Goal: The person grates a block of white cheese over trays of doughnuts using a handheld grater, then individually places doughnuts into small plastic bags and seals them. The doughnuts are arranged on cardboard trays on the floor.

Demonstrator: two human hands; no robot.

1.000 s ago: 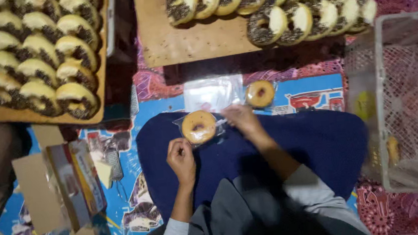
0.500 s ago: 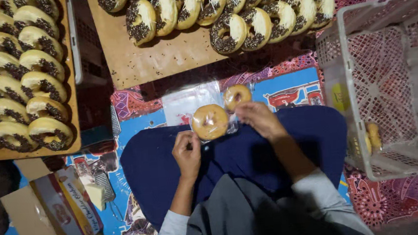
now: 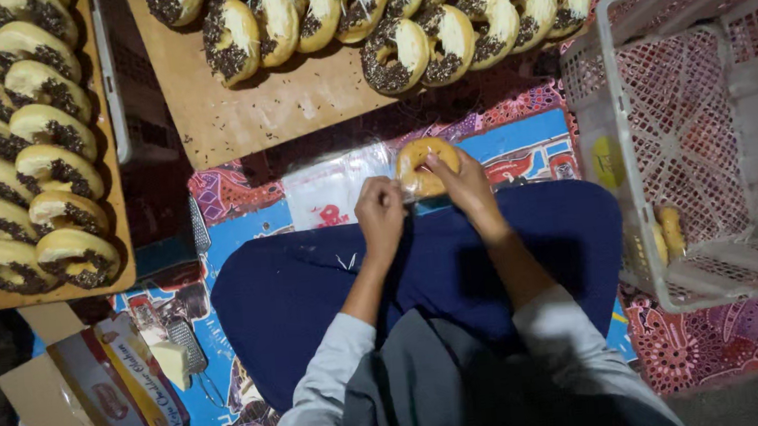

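Above our lap, at the near edge of the patterned floor mat (image 3: 527,152), our two hands meet around one doughnut in a clear bag (image 3: 423,169); our left hand (image 3: 381,215) is curled into a loose fist, knuckles up, its grip pinched narrow on the bag's plastic at the doughnut's left side; our right hand (image 3: 465,188) reaches in from the right with the wrist bent, fingers closed over the doughnut's right rim, holding it through the bag; both forearms run up from grey sleeves and converge over the dark blue cloth (image 3: 331,289) across our knees. Just left of the doughnut, a stack of empty clear bags (image 3: 332,190) lies flat on the mat, touching the blue cloth's far edge.

Beyond the hands, a wooden board (image 3: 272,109) carries rows of chocolate-sprinkled doughnuts (image 3: 398,54), its near edge close to the bags; to the left a second board (image 3: 118,224) holds more rows (image 3: 39,131), with a dark gap between the two. On the right, a white plastic crate (image 3: 688,126) stands near our right elbow, a few bagged doughnuts (image 3: 664,231) inside it; a strip of mat lies open between crate and hands. At lower left, an open cardboard box (image 3: 96,397) sits well apart from our left arm.
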